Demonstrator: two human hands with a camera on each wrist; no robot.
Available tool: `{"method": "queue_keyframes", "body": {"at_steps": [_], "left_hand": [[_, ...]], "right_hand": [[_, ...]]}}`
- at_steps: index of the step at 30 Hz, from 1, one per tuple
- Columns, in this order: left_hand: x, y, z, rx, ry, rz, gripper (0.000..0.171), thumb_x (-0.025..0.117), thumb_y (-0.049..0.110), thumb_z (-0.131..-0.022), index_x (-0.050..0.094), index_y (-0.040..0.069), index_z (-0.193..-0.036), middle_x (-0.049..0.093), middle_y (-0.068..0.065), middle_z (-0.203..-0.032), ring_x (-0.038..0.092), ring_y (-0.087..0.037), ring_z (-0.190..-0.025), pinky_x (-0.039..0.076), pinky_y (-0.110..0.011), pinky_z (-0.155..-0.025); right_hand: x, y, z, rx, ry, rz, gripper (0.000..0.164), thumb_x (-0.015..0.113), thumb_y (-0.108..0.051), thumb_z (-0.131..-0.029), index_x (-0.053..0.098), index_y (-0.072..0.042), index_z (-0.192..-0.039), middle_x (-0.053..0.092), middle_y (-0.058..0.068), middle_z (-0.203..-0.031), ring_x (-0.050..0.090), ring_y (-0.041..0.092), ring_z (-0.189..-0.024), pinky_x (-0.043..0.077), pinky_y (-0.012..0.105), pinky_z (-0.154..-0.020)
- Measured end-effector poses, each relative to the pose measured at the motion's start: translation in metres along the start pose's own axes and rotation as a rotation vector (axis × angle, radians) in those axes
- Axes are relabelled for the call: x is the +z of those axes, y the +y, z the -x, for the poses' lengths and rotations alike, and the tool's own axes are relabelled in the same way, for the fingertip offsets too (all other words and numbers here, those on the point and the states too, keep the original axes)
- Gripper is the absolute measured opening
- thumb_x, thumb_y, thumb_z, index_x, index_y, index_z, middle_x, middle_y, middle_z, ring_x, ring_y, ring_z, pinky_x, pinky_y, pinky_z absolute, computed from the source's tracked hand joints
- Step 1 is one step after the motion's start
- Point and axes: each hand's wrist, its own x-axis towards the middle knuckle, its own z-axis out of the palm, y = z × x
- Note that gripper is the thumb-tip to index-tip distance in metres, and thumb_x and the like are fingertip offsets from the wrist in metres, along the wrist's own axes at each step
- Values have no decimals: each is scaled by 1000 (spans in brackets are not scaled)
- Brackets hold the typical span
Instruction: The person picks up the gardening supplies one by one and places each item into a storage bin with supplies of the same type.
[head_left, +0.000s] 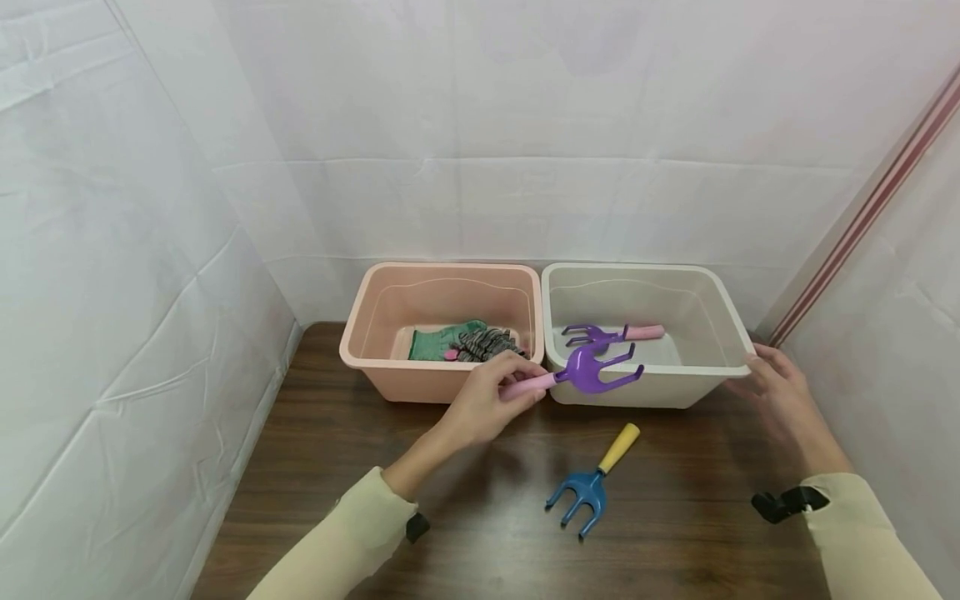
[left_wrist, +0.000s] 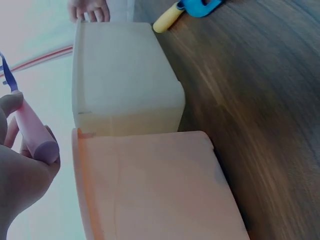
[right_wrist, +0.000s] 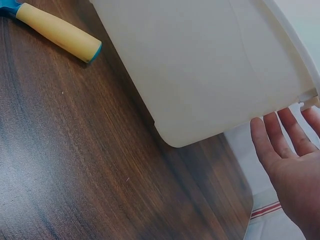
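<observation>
In my left hand point(head_left: 491, 398) is a purple garden hand fork point(head_left: 588, 371), gripped by its pink handle point(left_wrist: 37, 130). Its tines point right, over the front rim of the off-white bin point(head_left: 637, 387). A similar purple hand fork point(head_left: 596, 335) with a pink handle lies inside that bin. My right hand point(head_left: 783, 404) holds the bin's right end at the rim; its fingers point(right_wrist: 277, 137) lie along the outer wall. On the table in front lies a blue hand fork point(head_left: 585, 492) with a yellow handle, tines toward me.
Left of the off-white bin and close against it stands a peach bin point(head_left: 420, 385). A green glove point(head_left: 431, 344) and a grey striped glove point(head_left: 487, 343) lie in it. White sheeting point(head_left: 480, 208) rises behind and at both sides of the brown wooden table point(head_left: 300, 500).
</observation>
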Motion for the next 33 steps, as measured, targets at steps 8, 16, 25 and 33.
{"method": "queue_keyframes", "body": {"at_steps": [8, 16, 25, 33], "left_hand": [[5, 7, -16, 7, 51, 32, 23, 80, 17, -98, 75, 13, -119, 69, 2, -113, 61, -15, -101, 53, -27, -78], [8, 13, -35, 16, 58, 20, 25, 80, 18, -98, 74, 11, -121, 71, 0, -117, 60, -13, -96, 53, -25, -80], [12, 12, -61, 32, 72, 17, 23, 81, 20, -98, 77, 13, -119, 71, 2, -113, 60, -11, -94, 54, -24, -82], [21, 14, -79, -24, 78, 12, 24, 82, 24, -97, 78, 16, -119, 72, 5, -112, 59, -11, -94, 51, -23, -80]], "right_hand": [[1, 2, -2, 1, 18, 48, 33, 55, -9, -111, 51, -3, -143, 64, 0, -131, 69, 10, -115, 63, 33, -90], [2, 2, -3, 10, 25, 8, 32, 57, -8, -111, 52, -2, -141, 63, 1, -131, 70, 9, -115, 63, 35, -89], [4, 6, -8, 1, 9, -50, 28, 55, -6, -111, 54, -2, -138, 66, 1, -129, 71, 10, -113, 64, 36, -88], [4, 6, -9, -1, 0, -91, 23, 54, -3, -110, 59, -4, -133, 70, 2, -124, 72, 12, -111, 64, 37, -87]]}}
